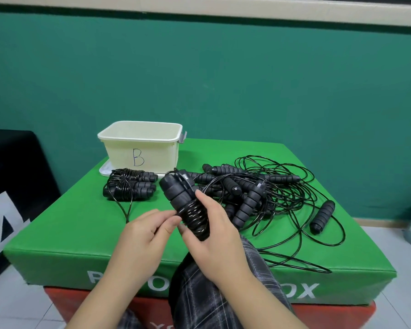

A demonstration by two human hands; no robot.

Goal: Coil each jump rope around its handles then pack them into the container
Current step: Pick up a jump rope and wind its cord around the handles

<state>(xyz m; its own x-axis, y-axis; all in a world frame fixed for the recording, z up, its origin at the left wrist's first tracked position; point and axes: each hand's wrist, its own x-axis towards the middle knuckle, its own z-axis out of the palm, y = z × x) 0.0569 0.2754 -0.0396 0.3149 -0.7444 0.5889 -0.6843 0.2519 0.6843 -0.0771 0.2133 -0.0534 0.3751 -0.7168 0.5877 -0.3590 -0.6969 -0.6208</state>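
Above green box (81,224): rope bundle (188,205) in both hands

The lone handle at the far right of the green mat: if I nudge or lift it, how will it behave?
The lone handle looks round and ridged, so a sideways push would probably roll it. Its thin cord runs into the tangled pile, so lifting likely drags floppy loops along. The ridges should give a fair grip.

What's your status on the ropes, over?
Right hand grips rope bundle, left hand pinches its cord. Coiled ropes wait by bin. Tangled pile still loose. Nothing blocking.
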